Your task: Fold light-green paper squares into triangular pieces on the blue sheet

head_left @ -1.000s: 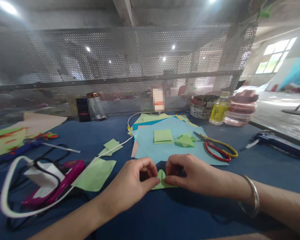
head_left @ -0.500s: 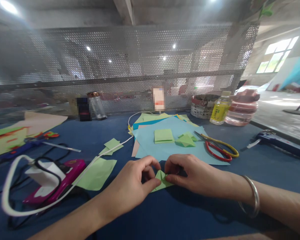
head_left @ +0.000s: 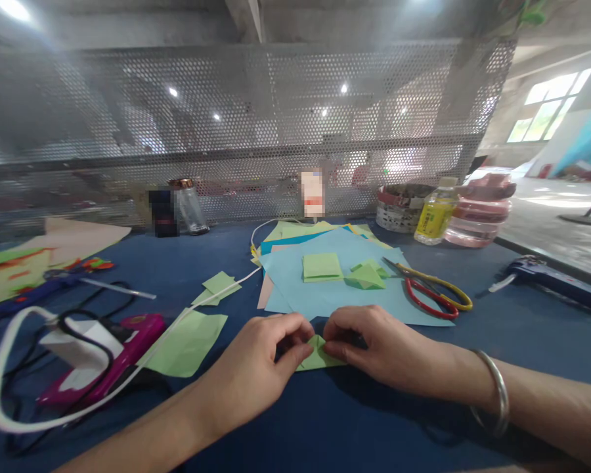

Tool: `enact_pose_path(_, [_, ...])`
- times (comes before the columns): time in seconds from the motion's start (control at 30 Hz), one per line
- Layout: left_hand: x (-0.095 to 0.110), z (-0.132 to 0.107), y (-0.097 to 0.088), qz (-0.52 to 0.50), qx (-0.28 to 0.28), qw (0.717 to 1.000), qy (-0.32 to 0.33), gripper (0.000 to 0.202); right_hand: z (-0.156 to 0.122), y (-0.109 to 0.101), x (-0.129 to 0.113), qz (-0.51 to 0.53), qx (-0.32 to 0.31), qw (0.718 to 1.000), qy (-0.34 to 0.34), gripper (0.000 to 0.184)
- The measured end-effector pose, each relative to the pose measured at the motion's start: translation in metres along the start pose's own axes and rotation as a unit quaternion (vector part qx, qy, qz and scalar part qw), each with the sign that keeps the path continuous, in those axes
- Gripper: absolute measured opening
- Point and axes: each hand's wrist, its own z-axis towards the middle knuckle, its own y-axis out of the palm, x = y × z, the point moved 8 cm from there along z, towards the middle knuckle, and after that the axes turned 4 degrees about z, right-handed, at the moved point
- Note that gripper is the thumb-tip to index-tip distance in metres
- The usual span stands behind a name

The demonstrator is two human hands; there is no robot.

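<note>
A small folded piece of green paper (head_left: 320, 359) lies near the table's front, between my two hands. My left hand (head_left: 276, 351) pinches its left side with thumb and fingertips. On the other side, my right hand (head_left: 369, 341) has thumb and fingers closed on the paper's right part; a bangle circles that wrist. The paper's upper edge is partly hidden by my fingers. Just beyond lie a square green paper stack (head_left: 322, 267) and folded green pieces (head_left: 367, 274), both on light blue sheets (head_left: 295, 299).
Scissors (head_left: 431, 289) with red and yellow handles rest right of the stack. A magenta power strip (head_left: 142, 335) with a white cable (head_left: 177, 322) is at left, near loose green paper (head_left: 190, 341). Bottles (head_left: 436, 213), a basket (head_left: 401, 213) and a glue gun (head_left: 556, 279) stand or lie at right.
My left fingers have closed in nearer the paper's top, covering more of it. Both hands keep their pinch, and the view has shifted slightly.
</note>
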Motion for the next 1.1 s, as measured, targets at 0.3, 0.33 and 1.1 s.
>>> enact_pose_path(0.3, [0.001,-0.001,0.001,0.051,0.038,0.997,0.049,0.014,0.000,0.003,-0.003,-0.049,0.030,0.997,-0.043,0.012])
enact_pose_path(0.33, [0.001,0.000,0.001,0.049,0.037,0.997,0.047,0.014,0.000,0.003,-0.003,-0.050,0.033,0.997,-0.046,0.012])
enact_pose_path(1.1, [0.021,-0.012,0.011,0.204,-0.004,0.952,0.228,0.022,-0.009,0.008,-0.026,-0.168,0.026,0.960,-0.223,0.019])
